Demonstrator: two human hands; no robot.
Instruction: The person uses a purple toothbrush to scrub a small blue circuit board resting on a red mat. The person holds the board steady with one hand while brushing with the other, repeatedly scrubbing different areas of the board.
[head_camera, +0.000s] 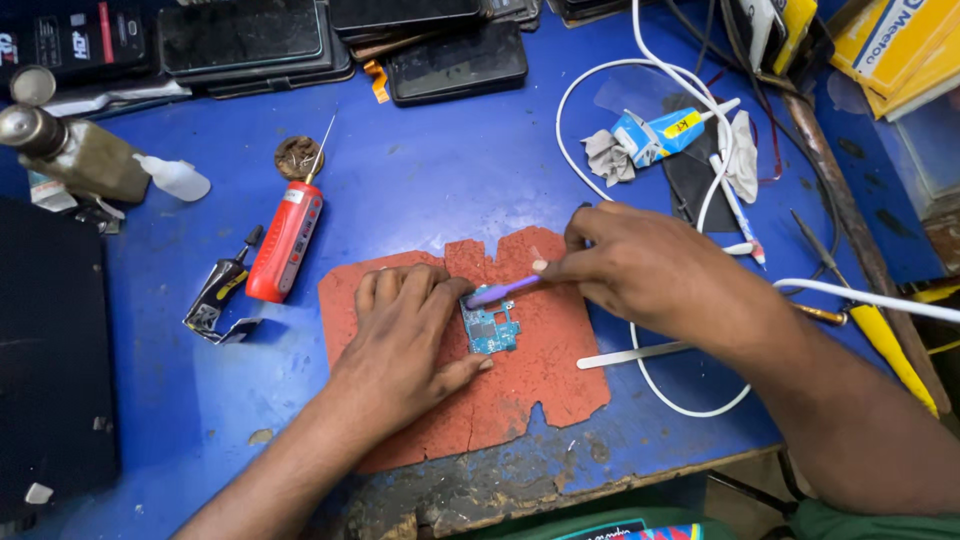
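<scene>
A small blue-green circuit board (490, 329) lies on a worn red mat (520, 390) at the middle of a blue table. My left hand (405, 335) lies flat on the mat, its fingers and thumb pressing the board's left side to keep it still. My right hand (650, 265) grips a thin purple tool (503, 291), whose tip touches the top edge of the board.
A red screwdriver-like tool (286, 240) and a small cutter (218, 293) lie left of the mat. Several phones (455, 62) are stacked at the back. White cables (700, 110), a glue tube (660, 135), tweezers (630, 355) and a yellow-handled screwdriver (890, 345) lie right. A metal bottle (75, 150) stands far left.
</scene>
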